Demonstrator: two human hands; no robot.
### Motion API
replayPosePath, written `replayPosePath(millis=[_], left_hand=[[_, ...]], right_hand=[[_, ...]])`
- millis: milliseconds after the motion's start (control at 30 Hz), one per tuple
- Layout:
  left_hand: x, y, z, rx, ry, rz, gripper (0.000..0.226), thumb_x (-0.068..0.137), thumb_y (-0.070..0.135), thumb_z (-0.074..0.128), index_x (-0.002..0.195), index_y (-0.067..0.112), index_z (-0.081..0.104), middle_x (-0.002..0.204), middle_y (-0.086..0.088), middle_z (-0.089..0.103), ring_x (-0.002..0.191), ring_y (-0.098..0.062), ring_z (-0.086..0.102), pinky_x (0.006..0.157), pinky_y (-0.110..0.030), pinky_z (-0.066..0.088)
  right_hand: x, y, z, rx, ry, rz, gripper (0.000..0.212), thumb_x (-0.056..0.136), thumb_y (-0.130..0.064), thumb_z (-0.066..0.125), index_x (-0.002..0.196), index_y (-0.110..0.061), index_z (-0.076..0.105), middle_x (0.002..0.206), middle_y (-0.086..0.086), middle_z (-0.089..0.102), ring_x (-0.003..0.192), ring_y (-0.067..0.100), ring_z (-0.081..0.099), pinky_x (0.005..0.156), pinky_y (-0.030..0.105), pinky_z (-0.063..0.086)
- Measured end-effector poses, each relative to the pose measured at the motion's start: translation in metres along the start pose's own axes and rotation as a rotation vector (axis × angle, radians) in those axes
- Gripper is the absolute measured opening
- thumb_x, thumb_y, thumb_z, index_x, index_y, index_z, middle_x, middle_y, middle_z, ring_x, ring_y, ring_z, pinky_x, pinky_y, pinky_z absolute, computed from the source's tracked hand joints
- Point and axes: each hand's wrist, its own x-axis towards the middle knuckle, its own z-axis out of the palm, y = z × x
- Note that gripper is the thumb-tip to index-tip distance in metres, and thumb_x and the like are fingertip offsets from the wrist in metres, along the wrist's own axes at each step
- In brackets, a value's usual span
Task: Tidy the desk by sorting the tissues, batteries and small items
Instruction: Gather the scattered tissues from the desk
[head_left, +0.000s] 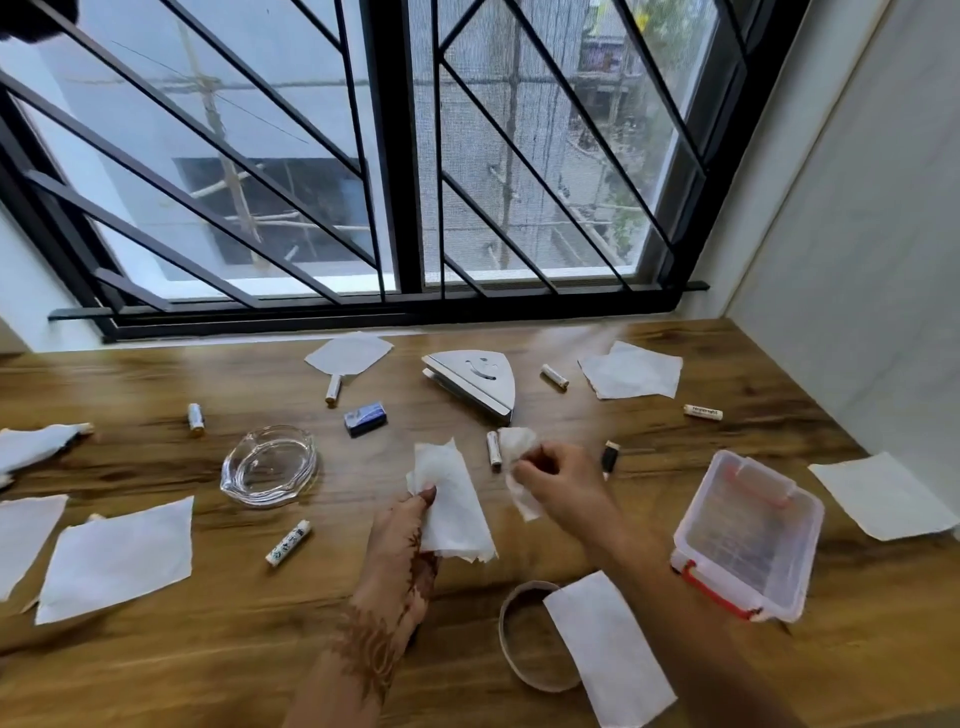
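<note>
My left hand (400, 551): fingers pinched on flat, soft white tissue (452, 504), centre frame. My right hand (561, 483): fingers curled shut around crumpled tissue (517, 447). Wood-grain desk (208, 675).

A folded white tissue (451, 499) stands pinched upright, just left of a crumpled white tissue (519, 457) held above the wooden desk (208, 665). Taking the clear glass ashtray (269, 465) as landmark: flat tissue squares (118, 558) lie to its near left, one tissue (347, 353) lies beyond it by the window, two more (631, 370) far to its right. White batteries lie scattered on their sides: one (288, 542) just in front of the ashtray, one (195, 417) behind-left, one (493, 450) to its right touching the crumpled tissue. A small blue box (365, 417) sits behind-right.
</note>
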Motion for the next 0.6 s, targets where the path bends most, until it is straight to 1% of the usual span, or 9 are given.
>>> replayPosePath(millis=[67, 133, 200, 233, 300, 333, 400, 467, 600], left_hand=[[0.003, -0.002, -0.001, 0.029, -0.105, -0.033, 0.017, 0.087, 0.016, 0.054, 0.088, 0.001, 0.063, 0.073, -0.008, 0.074, 0.065, -0.018, 0.07, 0.056, -0.029, 0.059], [0.001, -0.001, 0.001, 0.09, -0.171, -0.066, 0.047, 0.077, 0.037, 0.064, 0.104, -0.001, 0.064, 0.098, -0.018, 0.071, 0.089, -0.03, 0.068, 0.08, -0.041, 0.055], [-0.002, -0.001, 0.004, 0.116, -0.208, -0.052, 0.067, 0.065, 0.043, 0.076, 0.108, -0.006, 0.062, 0.104, -0.024, 0.068, 0.098, -0.034, 0.065, 0.088, -0.043, 0.052], [-0.001, -0.003, 0.004, 0.119, -0.191, -0.032, 0.06, 0.064, 0.035, 0.079, 0.103, -0.007, 0.063, 0.097, -0.023, 0.07, 0.091, -0.032, 0.068, 0.081, -0.04, 0.056], [0.001, -0.007, 0.004, 0.138, -0.097, 0.009, 0.022, 0.076, 0.014, 0.069, 0.089, -0.002, 0.064, 0.072, -0.012, 0.073, 0.068, -0.021, 0.07, 0.058, -0.029, 0.059], [-0.002, -0.008, 0.007, 0.164, -0.048, 0.014, 0.007, 0.081, 0.007, 0.063, 0.084, 0.001, 0.062, 0.062, -0.007, 0.072, 0.059, -0.017, 0.069, 0.052, -0.026, 0.057], [-0.002, -0.01, 0.009, 0.174, 0.003, -0.007, 0.007, 0.087, 0.001, 0.055, 0.081, 0.002, 0.059, 0.058, -0.006, 0.071, 0.057, -0.017, 0.068, 0.049, -0.024, 0.057], [-0.003, -0.012, 0.011, 0.174, 0.0, -0.028, 0.005, 0.087, 0.001, 0.055, 0.084, 0.0, 0.059, 0.068, -0.009, 0.071, 0.066, -0.019, 0.067, 0.052, -0.024, 0.057], [-0.003, -0.018, 0.012, 0.175, -0.003, -0.062, 0.004, 0.087, 0.003, 0.055, 0.085, 0.002, 0.058, 0.075, -0.009, 0.069, 0.069, -0.019, 0.066, 0.056, -0.024, 0.056]], right_hand=[[-0.008, -0.007, 0.016, 0.077, -0.069, -0.005, 0.006, 0.09, -0.021, 0.057, 0.091, -0.019, 0.062, 0.083, -0.005, 0.062, 0.077, 0.005, 0.058, 0.061, 0.017, 0.046], [-0.014, -0.011, 0.029, 0.066, -0.095, -0.033, 0.014, 0.091, -0.025, 0.055, 0.09, -0.016, 0.065, 0.086, 0.001, 0.066, 0.081, 0.012, 0.063, 0.071, 0.029, 0.054], [-0.02, -0.01, 0.035, 0.021, -0.086, -0.089, 0.019, 0.092, -0.026, 0.052, 0.088, -0.013, 0.067, 0.087, 0.006, 0.068, 0.084, 0.018, 0.065, 0.08, 0.038, 0.055], [-0.023, -0.008, 0.036, 0.024, -0.082, -0.111, 0.02, 0.092, -0.023, 0.051, 0.088, -0.012, 0.067, 0.087, 0.006, 0.069, 0.084, 0.019, 0.065, 0.08, 0.039, 0.054], [-0.027, -0.003, 0.031, 0.069, -0.073, -0.124, 0.019, 0.093, -0.015, 0.049, 0.092, -0.014, 0.068, 0.088, 0.003, 0.068, 0.086, 0.017, 0.064, 0.082, 0.034, 0.054], [-0.029, 0.001, 0.026, 0.083, -0.062, -0.118, 0.019, 0.093, -0.012, 0.048, 0.096, -0.015, 0.067, 0.09, 0.001, 0.067, 0.088, 0.014, 0.064, 0.083, 0.03, 0.053], [-0.034, 0.012, 0.013, 0.06, -0.014, -0.099, 0.021, 0.092, -0.008, 0.049, 0.105, -0.016, 0.065, 0.094, -0.005, 0.065, 0.091, 0.009, 0.064, 0.085, 0.024, 0.052], [-0.041, 0.03, -0.004, -0.017, 0.039, -0.085, 0.024, 0.091, -0.007, 0.052, 0.109, -0.018, 0.063, 0.096, -0.01, 0.063, 0.092, 0.003, 0.062, 0.084, 0.019, 0.052], [-0.063, 0.078, -0.038, -0.342, 0.067, -0.115, 0.023, 0.089, -0.017, 0.059, 0.11, -0.024, 0.062, 0.105, -0.016, 0.059, 0.094, -0.002, 0.055, 0.076, 0.003, 0.041]])
